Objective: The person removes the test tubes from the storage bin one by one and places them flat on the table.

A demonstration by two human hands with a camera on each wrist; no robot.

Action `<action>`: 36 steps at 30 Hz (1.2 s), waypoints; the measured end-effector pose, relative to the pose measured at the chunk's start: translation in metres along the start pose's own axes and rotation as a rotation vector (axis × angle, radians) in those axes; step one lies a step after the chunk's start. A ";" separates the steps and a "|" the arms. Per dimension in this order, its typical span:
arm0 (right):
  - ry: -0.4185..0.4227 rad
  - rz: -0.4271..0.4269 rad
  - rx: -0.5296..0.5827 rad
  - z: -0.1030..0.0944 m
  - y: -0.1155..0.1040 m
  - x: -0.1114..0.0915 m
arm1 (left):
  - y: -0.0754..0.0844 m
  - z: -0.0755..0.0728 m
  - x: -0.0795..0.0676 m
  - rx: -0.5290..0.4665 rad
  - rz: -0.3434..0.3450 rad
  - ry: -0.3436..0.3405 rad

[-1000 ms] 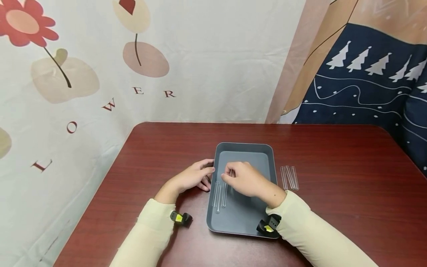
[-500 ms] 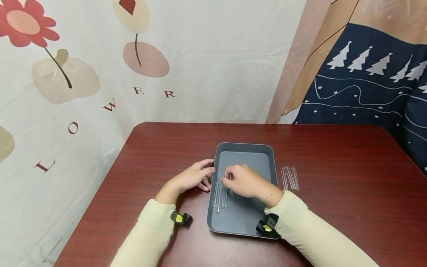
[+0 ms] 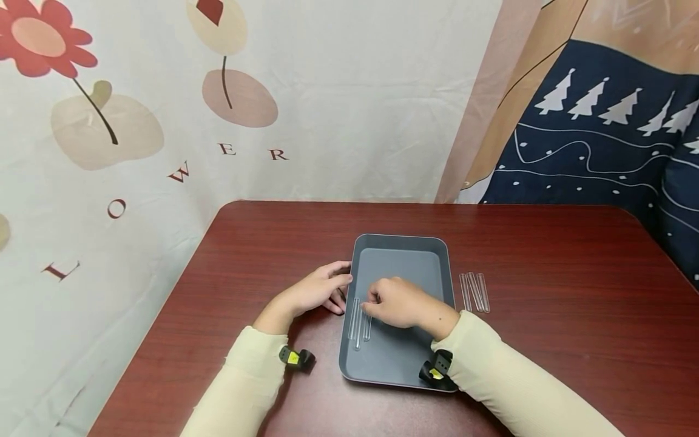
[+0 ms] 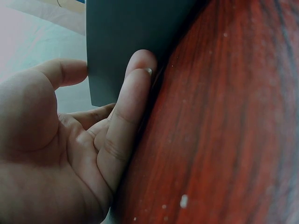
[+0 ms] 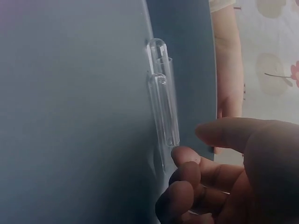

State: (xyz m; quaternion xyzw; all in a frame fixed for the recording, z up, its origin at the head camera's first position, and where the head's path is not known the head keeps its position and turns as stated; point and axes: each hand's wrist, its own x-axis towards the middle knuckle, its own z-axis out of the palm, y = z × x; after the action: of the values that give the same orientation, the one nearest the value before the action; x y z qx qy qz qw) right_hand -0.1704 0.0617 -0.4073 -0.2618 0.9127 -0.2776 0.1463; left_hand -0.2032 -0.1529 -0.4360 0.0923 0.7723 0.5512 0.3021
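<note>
A grey rectangular tray [image 3: 409,364] rests on the table, with clear glass test tubes [image 3: 357,328] lying lengthwise along its left side. My left hand [image 3: 311,294] steadies the tray from outside. Its thumb touches the rim and its fairly straight fingers lie by the outer wall [image 4: 117,37]. Over the tray, my right hand [image 3: 401,302] sits low beside the test tubes. In the right wrist view its fingers are loosely bent near the tube ends [image 5: 163,112]. A gap shows between thumb and index finger, with nothing in it. Those fingers partly hide a tube.
Several more clear test tubes [image 3: 475,292] lie side by side on the dark red wooden table [image 3: 568,352], just right of the tray. A printed cloth [image 3: 355,121] hangs behind the table. Each forearm wears a small black wrist camera [image 3: 297,358].
My right hand has moved slightly down toward the tray's near end. A tube glimpsed at its fingers earlier is now out of sight in the head view. The left hand stays still.
</note>
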 end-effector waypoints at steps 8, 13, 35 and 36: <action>-0.021 0.014 -0.019 0.003 0.002 0.002 | 0.000 0.000 0.001 -0.003 -0.005 0.004; -0.036 0.016 -0.015 0.004 0.003 0.001 | -0.002 0.000 0.002 -0.003 -0.004 0.005; -0.057 0.020 -0.041 0.006 0.004 0.002 | -0.001 -0.001 0.001 -0.002 -0.004 -0.003; -0.059 0.019 -0.040 0.006 0.004 0.002 | 0.000 -0.001 0.001 -0.003 -0.006 -0.003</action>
State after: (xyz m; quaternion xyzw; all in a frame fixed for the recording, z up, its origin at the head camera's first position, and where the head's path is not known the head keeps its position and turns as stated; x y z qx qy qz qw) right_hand -0.1708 0.0611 -0.4142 -0.2639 0.9159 -0.2500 0.1705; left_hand -0.2040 -0.1534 -0.4365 0.0904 0.7712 0.5513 0.3051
